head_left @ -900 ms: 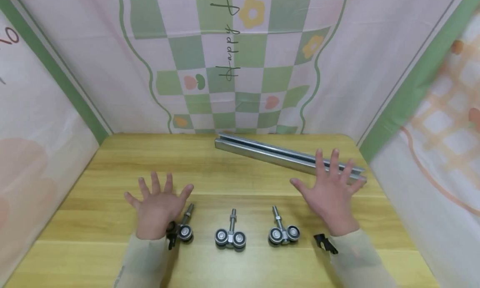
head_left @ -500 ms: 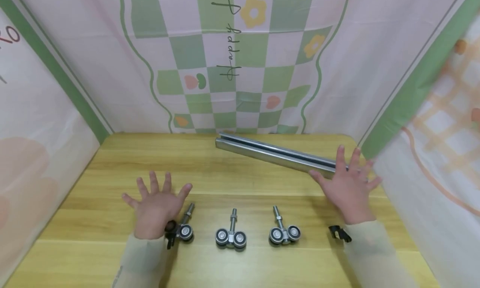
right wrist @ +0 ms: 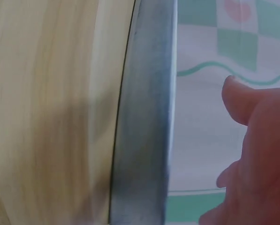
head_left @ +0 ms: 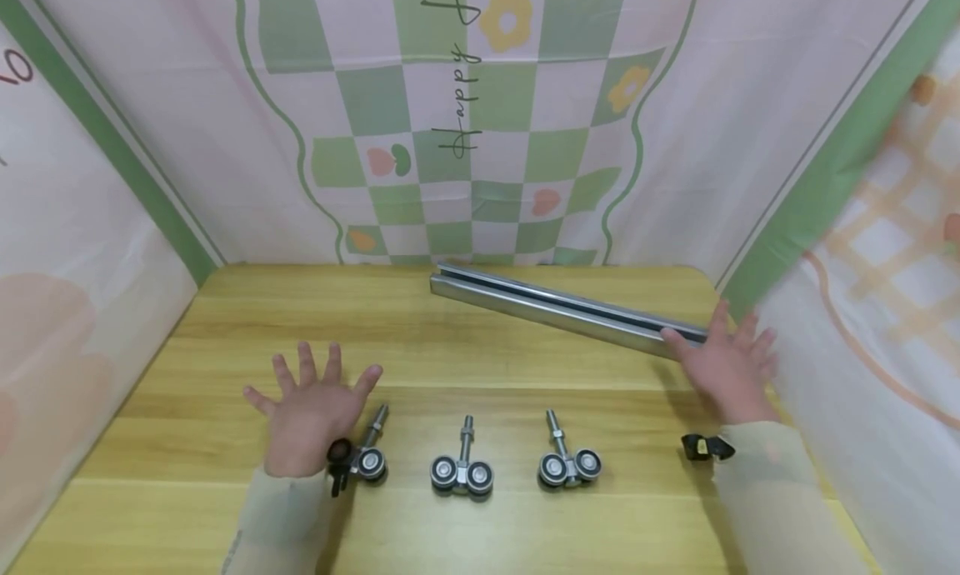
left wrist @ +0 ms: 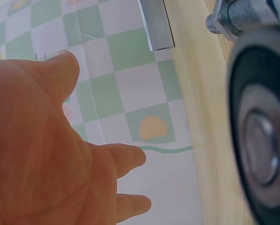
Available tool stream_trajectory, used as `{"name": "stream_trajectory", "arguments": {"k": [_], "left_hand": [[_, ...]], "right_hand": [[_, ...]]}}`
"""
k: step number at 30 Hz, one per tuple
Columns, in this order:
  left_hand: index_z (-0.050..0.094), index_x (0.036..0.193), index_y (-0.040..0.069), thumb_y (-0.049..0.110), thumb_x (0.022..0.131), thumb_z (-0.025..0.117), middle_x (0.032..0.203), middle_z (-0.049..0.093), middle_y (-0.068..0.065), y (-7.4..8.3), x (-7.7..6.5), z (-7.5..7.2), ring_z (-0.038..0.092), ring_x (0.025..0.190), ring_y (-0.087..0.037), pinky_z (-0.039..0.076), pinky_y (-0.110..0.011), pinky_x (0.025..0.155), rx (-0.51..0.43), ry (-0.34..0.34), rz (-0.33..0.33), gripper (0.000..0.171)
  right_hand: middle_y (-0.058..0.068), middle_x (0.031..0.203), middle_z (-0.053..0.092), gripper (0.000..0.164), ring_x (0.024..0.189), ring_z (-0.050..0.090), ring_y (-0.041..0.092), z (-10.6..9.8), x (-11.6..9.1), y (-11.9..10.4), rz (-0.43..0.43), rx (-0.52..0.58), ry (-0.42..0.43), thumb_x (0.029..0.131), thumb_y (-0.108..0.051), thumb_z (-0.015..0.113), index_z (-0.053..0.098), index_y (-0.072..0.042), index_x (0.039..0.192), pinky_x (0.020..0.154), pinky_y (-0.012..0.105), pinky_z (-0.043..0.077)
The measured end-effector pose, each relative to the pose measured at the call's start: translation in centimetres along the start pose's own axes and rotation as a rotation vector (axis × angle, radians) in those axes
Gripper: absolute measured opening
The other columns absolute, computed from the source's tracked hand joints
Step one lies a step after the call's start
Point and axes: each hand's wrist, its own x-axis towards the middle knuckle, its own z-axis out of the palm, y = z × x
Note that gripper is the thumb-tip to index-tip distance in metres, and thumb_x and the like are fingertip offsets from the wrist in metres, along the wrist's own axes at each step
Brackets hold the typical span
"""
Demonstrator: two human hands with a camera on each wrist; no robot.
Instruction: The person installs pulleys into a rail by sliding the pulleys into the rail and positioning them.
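Note:
My left hand (head_left: 311, 417) is spread beside the leftmost roller (head_left: 369, 450), holding nothing; that roller's wheel (left wrist: 261, 136) looms close in the left wrist view. The right hand (head_left: 727, 371) hovers by the right end of a slotted metal rail (head_left: 555, 308) and covers that end. In the right wrist view the rail (right wrist: 147, 117) runs beside the hand, and no grip on it shows. Two more twin-wheeled rollers with threaded bolts, a middle one (head_left: 461, 471) and a right one (head_left: 568, 462), lie on the table between my hands.
The wooden table (head_left: 480, 533) carries the rail slantwise near its back edge. A checkered cloth (head_left: 465, 125) hangs behind it, with more cloth at the left and right sides. Black wrist camera mounts (head_left: 707, 447) sit on both wrists.
My right hand has moved rightward along the rail to its right end, turning with its fingers closer together. The left hand has hardly moved; rollers and rail stay put.

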Motion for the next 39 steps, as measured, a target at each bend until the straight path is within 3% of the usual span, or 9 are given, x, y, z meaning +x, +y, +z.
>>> {"name": "stream_trajectory", "arguments": {"k": [5, 9, 16, 19, 22, 26, 28, 33, 39], "left_hand": [[0.010, 0.159, 0.010, 0.088, 0.081, 0.005, 0.156, -0.014, -0.031, 0.0, 0.0, 0.0, -0.028, 0.133, -0.055, -0.030, -0.073, 0.083, -0.011, -0.005, 0.003, 0.110], [0.009, 0.159, 0.010, 0.088, 0.081, 0.006, 0.156, -0.016, -0.031, 0.0, 0.0, -0.1, -0.028, 0.133, -0.055, -0.031, -0.073, 0.082, -0.022, -0.009, 0.005, 0.110], [0.009, 0.159, 0.010, 0.087, 0.083, 0.009, 0.156, -0.016, -0.031, -0.1, -0.2, -0.1, -0.027, 0.133, -0.056, -0.029, -0.074, 0.083, -0.038, -0.024, 0.006, 0.109], [0.010, 0.160, 0.012, 0.087, 0.083, 0.008, 0.158, -0.013, -0.029, 0.0, 0.3, 0.0, -0.022, 0.136, -0.056, -0.025, -0.076, 0.086, -0.043, -0.051, 0.037, 0.107], [0.010, 0.160, 0.012, 0.084, 0.086, 0.011, 0.160, -0.004, -0.027, 0.3, 1.8, 0.1, -0.010, 0.140, -0.055, -0.014, -0.078, 0.094, -0.071, -0.083, 0.141, 0.103], [0.002, 0.159, 0.008, 0.074, 0.092, 0.040, 0.160, 0.004, -0.029, 0.7, 4.7, -0.4, 0.008, 0.142, -0.053, 0.009, -0.071, 0.107, -0.166, -0.121, 0.324, 0.102], [-0.003, 0.159, 0.007, 0.066, 0.091, 0.055, 0.159, 0.005, -0.030, 0.8, 6.0, -1.0, 0.013, 0.142, -0.052, 0.016, -0.066, 0.109, -0.199, -0.146, 0.370, 0.107], [-0.007, 0.159, 0.009, 0.054, 0.087, 0.070, 0.160, 0.003, -0.029, 1.3, 8.7, -2.6, 0.010, 0.144, -0.049, 0.015, -0.063, 0.111, -0.259, -0.195, 0.357, 0.114], [-0.002, 0.160, 0.011, 0.048, 0.086, 0.075, 0.161, 0.010, -0.024, 2.1, 12.1, -3.6, 0.014, 0.144, -0.046, 0.016, -0.060, 0.113, -0.322, -0.144, 0.339, 0.113]], "right_hand": [[0.044, 0.143, -0.029, 0.108, 0.127, -0.020, 0.068, 0.0, 0.4, 0.8, 0.021, 0.097, -0.104, 0.095, -0.073, 0.032, -0.021, 0.004, 0.149, 0.100, 0.077, -0.003], [0.050, 0.142, -0.022, 0.106, 0.129, -0.010, 0.069, 0.2, 0.8, 1.3, 0.015, 0.103, -0.170, 0.097, -0.069, 0.030, -0.016, 0.013, 0.147, 0.099, 0.078, 0.009], [0.054, 0.141, -0.012, 0.106, 0.125, 0.004, 0.073, 0.5, 1.4, 1.7, 0.002, 0.041, -0.173, 0.098, -0.067, 0.030, -0.010, 0.019, 0.146, 0.095, 0.079, 0.019], [0.056, 0.139, -0.005, 0.107, 0.124, 0.008, 0.073, 0.5, 1.6, 1.8, -0.005, 0.026, -0.161, 0.098, -0.067, 0.032, -0.006, 0.021, 0.145, 0.095, 0.079, 0.020], [0.058, 0.136, 0.001, 0.108, 0.121, 0.014, 0.074, 0.4, 1.7, 1.8, -0.006, 0.016, -0.146, 0.097, -0.068, 0.035, -0.001, 0.023, 0.145, 0.094, 0.078, 0.022], [0.058, 0.134, 0.007, 0.110, 0.118, 0.021, 0.073, 0.3, 1.8, 1.8, 0.005, 0.017, -0.136, 0.096, -0.070, 0.036, 0.003, 0.023, 0.145, 0.095, 0.077, 0.024], [0.058, 0.134, 0.009, 0.111, 0.117, 0.023, 0.073, 0.3, 1.8, 1.8, 0.010, 0.018, -0.135, 0.095, -0.070, 0.037, 0.004, 0.023, 0.145, 0.095, 0.077, 0.025], [0.059, 0.131, 0.012, 0.110, 0.114, 0.026, 0.073, 0.2, 1.9, 1.7, 0.013, 0.015, -0.133, 0.095, -0.069, 0.039, 0.007, 0.025, 0.144, 0.093, 0.077, 0.027], [0.058, 0.128, 0.021, 0.110, 0.115, 0.028, 0.070, -0.3, 1.8, 1.6, 0.000, 0.025, -0.136, 0.094, -0.068, 0.044, 0.015, 0.026, 0.141, 0.094, 0.075, 0.028]]}}
